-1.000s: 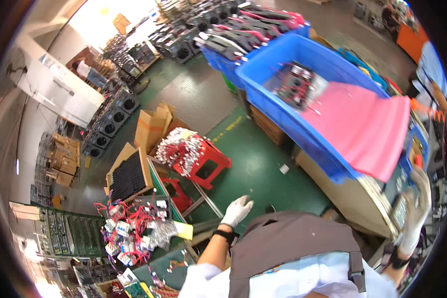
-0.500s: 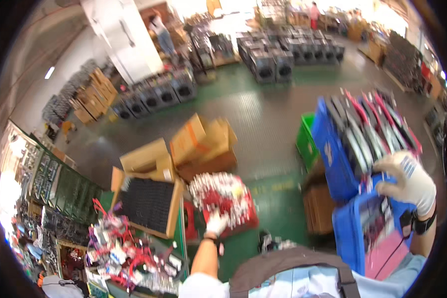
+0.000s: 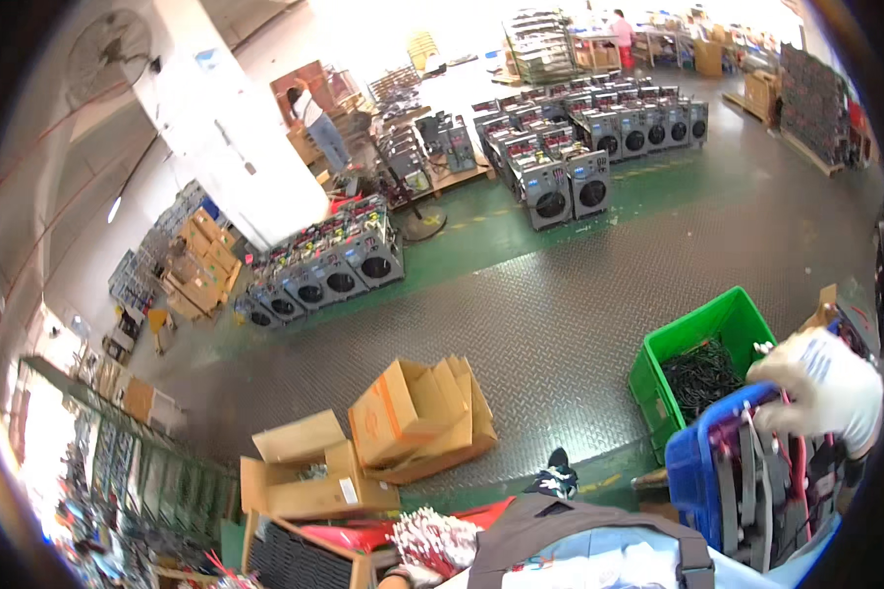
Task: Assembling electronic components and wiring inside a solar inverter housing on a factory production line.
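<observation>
My right hand (image 3: 823, 385), in a white glove, is over a blue crate (image 3: 690, 476) at the right. Its fingers are bent but apart, slightly blurred, with nothing visible between them. Upright in that crate stand several long grey-and-black parts (image 3: 778, 486) with pink edges. At the lower edge my left hand (image 3: 417, 577), also gloved, shows only in part beside a heap of small white-tipped red pieces (image 3: 434, 540). Its fingers are hidden, so whether it grips any of them cannot be seen. Red plastic (image 3: 349, 536) shows around the heap.
A green crate (image 3: 648, 378) holding black strands (image 3: 699, 378) adjoins the blue one. Ahead are open cardboard boxes (image 3: 403, 417) and a carton of black pieces (image 3: 300, 560). Rows of grey front-loading machines (image 3: 550, 191) stand farther off; a person (image 3: 319, 128) is by a white pillar (image 3: 231, 128).
The view has tilted up, so the near things sit lower. My left hand has dropped almost out of the picture. My right hand remains over the blue crates.
</observation>
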### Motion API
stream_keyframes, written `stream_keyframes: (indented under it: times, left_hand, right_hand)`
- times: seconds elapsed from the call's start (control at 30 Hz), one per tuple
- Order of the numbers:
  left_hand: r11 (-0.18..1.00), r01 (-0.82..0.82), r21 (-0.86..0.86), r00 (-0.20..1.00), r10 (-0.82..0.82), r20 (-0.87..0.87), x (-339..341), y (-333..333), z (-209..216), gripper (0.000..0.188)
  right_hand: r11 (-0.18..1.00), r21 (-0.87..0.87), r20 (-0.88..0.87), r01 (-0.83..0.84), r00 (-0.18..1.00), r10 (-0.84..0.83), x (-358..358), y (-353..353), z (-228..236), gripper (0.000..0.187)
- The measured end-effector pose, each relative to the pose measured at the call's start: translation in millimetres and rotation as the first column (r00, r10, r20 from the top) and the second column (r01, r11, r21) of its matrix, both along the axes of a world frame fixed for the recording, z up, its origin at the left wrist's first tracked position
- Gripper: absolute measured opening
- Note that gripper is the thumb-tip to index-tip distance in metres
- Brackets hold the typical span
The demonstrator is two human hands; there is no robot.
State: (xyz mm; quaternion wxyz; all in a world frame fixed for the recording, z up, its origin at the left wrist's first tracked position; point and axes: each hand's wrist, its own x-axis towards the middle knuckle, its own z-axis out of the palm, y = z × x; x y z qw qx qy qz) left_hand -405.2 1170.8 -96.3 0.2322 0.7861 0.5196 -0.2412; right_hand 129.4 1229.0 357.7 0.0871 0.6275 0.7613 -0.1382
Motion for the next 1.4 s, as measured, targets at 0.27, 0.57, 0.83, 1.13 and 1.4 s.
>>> stream_keyframes:
  times: [0.27,0.57,0.83,1.13,1.4]
  left_hand:
    - [0.883,-0.379,0.278,0.862,0.227,0.454,140.0,417.6,28.4,0.052]
    - [0.948,-0.165,0.274,0.725,-0.072,0.685,324.2,618.2,107.0,0.039]
    - [0.881,0.469,0.067,0.869,-0.474,0.142,343.3,736.6,-92.0,0.039]
    - [0.842,0.472,0.261,0.755,-0.539,0.372,565.5,1051.2,-190.6,0.031]
    - [0.723,0.552,0.416,0.592,-0.691,0.415,1034.0,1154.5,-27.5,0.026]
  right_hand:
    - [0.908,0.269,-0.081,0.322,0.947,-0.312,187.6,138.0,-91.8,0.036]
    - [0.972,-0.053,-0.228,0.229,0.945,-0.235,217.6,315.9,-89.8,0.043]
    - [0.988,0.073,-0.633,0.138,0.772,-0.062,237.2,485.4,-236.1,0.045]
    - [0.605,-0.177,-0.794,0.776,0.251,-0.553,372.0,536.5,-316.9,0.046]
    - [-0.015,-0.257,-0.899,0.966,-0.245,-0.364,507.9,482.7,-373.4,0.041]
